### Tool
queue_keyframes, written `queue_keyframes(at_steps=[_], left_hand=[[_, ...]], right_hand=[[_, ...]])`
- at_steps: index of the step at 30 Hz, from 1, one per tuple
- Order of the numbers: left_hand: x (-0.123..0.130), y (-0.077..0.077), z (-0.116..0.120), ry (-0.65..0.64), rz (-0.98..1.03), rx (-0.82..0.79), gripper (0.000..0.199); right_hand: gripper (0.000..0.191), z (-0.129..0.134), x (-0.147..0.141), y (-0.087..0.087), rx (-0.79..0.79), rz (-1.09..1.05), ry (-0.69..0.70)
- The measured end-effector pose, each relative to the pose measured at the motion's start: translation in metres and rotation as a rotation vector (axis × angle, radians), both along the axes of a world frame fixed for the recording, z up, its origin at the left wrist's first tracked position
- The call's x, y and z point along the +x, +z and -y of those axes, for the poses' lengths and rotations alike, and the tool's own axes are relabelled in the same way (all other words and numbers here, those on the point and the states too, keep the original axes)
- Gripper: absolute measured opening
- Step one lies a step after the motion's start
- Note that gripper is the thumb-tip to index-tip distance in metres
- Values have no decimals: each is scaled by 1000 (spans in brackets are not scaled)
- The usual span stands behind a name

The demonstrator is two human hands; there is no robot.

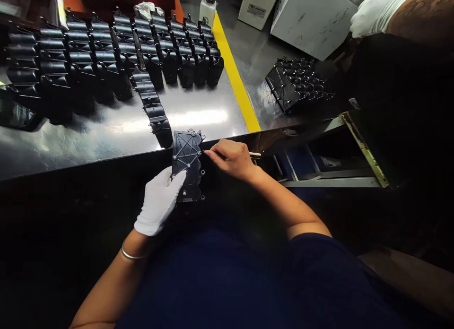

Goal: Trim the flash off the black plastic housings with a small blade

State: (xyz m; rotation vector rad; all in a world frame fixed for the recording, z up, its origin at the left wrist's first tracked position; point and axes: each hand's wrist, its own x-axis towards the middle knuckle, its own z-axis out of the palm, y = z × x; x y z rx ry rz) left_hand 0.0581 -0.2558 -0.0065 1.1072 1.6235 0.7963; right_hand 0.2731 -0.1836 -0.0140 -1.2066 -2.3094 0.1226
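My left hand (159,200), in a white glove, grips a flat black plastic part (187,163) by its lower left side. The part stands upright near the table's front edge, with crossed ribs, small round bosses and loops along its right side. My bare right hand (232,158) is closed around a thin tool with a pale handle (255,154), whose end sticks out behind the hand. Its dark, narrow tip meets the right edge of the part, near a boss. What kind of tool it is cannot be made out. A row of overlapping black parts (152,104) lies just beyond.
Several rows of similar black parts (81,57) fill the metal table (205,107). A yellow stripe (234,73) crosses it. Right of it are a stack of parts (296,83), a grey box (312,21) and a co-worker's gloved hand (378,12). A white bottle (207,8) stands behind.
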Motion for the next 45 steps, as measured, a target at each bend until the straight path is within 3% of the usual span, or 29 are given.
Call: queue_keyframes(at_steps=[10,16,27,32,37,40,42,45], left_hand=[[0,3,0,15,1,-2,36],[-1,-3,1,19,42,2,37],[2,-4,1,24,22,18,33],[4,-4,2,10,43,30,33],[2,-4,0,11,13,37,35],[-13,1,2,-97,44,-13,37],[-30,9,6,-287,82,-105,35],[-60,19,14,-619,80,-269,30]], right_hand=[[35,3,-1,-2,-20,-70,-54],[34,7,-1,0,-121,-126,-62],[32,24,-9,0,-159,-158,-206],[33,30,-14,-2,-130,-184,-216],[32,31,-15,0,-244,-255,-157],[35,26,-8,7,-322,-459,-222],[38,24,-3,10,-455,-582,-274],[50,28,-5,5,-946,-632,-100]])
